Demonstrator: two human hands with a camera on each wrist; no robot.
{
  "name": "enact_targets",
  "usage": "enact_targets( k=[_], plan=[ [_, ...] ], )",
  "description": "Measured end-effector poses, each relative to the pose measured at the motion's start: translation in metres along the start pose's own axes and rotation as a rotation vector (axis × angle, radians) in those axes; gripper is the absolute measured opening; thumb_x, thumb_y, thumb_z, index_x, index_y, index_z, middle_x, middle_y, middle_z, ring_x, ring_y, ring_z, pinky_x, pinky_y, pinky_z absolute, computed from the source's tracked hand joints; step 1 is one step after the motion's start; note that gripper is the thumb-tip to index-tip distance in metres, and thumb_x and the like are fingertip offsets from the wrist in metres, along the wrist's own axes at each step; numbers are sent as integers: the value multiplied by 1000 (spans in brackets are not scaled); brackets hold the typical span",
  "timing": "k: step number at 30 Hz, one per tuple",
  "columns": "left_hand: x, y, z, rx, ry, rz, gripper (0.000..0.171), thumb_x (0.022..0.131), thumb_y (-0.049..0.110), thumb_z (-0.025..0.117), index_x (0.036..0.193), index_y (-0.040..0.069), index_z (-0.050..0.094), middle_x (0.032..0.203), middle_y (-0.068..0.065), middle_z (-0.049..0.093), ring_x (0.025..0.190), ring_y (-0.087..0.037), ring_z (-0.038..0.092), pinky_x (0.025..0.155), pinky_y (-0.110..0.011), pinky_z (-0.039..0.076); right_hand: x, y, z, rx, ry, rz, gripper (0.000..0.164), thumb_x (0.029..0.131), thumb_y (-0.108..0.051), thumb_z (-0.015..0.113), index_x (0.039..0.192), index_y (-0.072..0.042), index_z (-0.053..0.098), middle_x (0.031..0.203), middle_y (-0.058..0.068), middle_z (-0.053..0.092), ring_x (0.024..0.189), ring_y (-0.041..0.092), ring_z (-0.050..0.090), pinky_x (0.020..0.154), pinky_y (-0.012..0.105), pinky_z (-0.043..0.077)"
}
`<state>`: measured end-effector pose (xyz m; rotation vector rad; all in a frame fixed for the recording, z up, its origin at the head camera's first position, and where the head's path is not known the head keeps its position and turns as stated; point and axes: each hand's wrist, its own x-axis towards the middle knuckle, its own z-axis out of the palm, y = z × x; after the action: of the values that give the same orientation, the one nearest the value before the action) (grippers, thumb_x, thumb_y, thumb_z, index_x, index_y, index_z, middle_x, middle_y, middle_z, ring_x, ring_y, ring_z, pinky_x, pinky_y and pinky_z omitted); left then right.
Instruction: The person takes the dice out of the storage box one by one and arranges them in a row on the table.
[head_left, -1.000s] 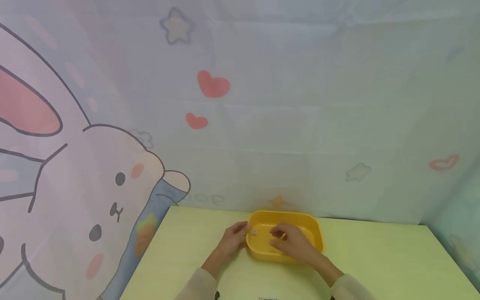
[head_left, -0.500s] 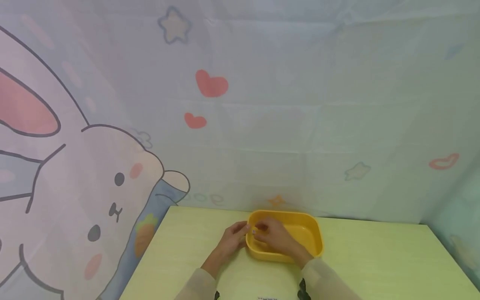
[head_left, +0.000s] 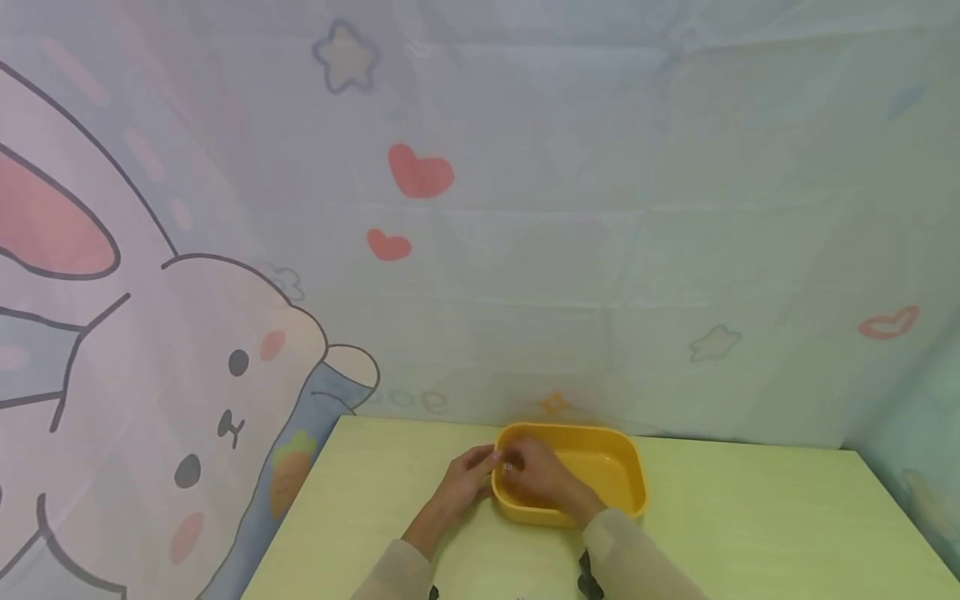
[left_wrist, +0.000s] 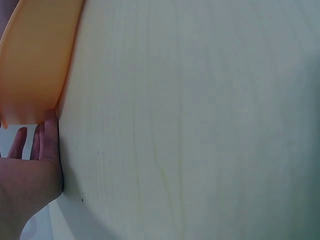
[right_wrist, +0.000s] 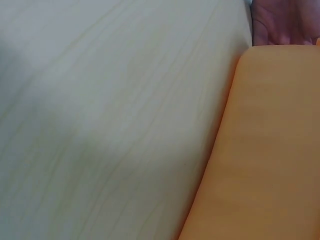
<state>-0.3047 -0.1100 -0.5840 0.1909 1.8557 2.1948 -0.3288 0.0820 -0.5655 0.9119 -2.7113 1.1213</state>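
A yellow plastic basin (head_left: 609,473) sits on the table against the back. Its outer wall (left_wrist: 40,60) fills the corner of the left wrist view. My left hand (head_left: 463,479) steadies the basin's left end from outside, fingertips right at the rim and fingers fairly straight along the wall. Inside that end is my right hand (head_left: 542,471), its fingers bent around a small white label (head_left: 507,467) on the inner wall. I cannot tell whether they pinch it. The right wrist view shows the basin's long side (right_wrist: 275,145), with the right hand hidden behind it.
The pale wood-grain table (head_left: 757,517) reaches out on both sides. Right behind the basin hangs a cloth backdrop (head_left: 525,317) with a printed rabbit (head_left: 217,383) at the left. A black strap piece (head_left: 589,577) shows at the right sleeve.
My right hand has moved left inside the basin, from its middle to the label, and its fingers have bent further in. The left hand and the basin have stayed put.
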Motion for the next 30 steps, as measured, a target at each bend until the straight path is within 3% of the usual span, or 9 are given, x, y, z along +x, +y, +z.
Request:
enact_targets(
  k=[6,16,25,30],
  plan=[
    [-2,0,0,9,-2,11,59,109,30,64,149,-10,49,147,-25,56,135,-41,56,101,-45,61,-1,-1,3,-80,0,0,22,79,-3,77,100,-2,74,102,9,67,96,24,60,91,49,55],
    [1,-1,2,25,10,10,57,109,32,63,148,-8,52,145,-23,59,132,-37,58,101,-43,61,-1,0,3,-137,-22,-22,13,84,5,73,94,-1,72,95,7,64,90,24,59,88,50,56],
    [4,0,2,37,22,18,58,109,31,64,148,-9,51,144,-22,59,131,-34,59,100,-42,62,3,1,-7,-93,-112,-78,15,82,4,74,93,-5,73,86,3,67,81,14,56,78,36,55],
    [5,0,2,53,31,8,59,109,33,64,149,-8,52,142,-20,61,127,-29,60,100,-40,62,-4,-7,-17,-8,-185,-52,14,89,2,72,97,-10,73,87,-3,69,82,10,59,80,30,56]
  ],
)
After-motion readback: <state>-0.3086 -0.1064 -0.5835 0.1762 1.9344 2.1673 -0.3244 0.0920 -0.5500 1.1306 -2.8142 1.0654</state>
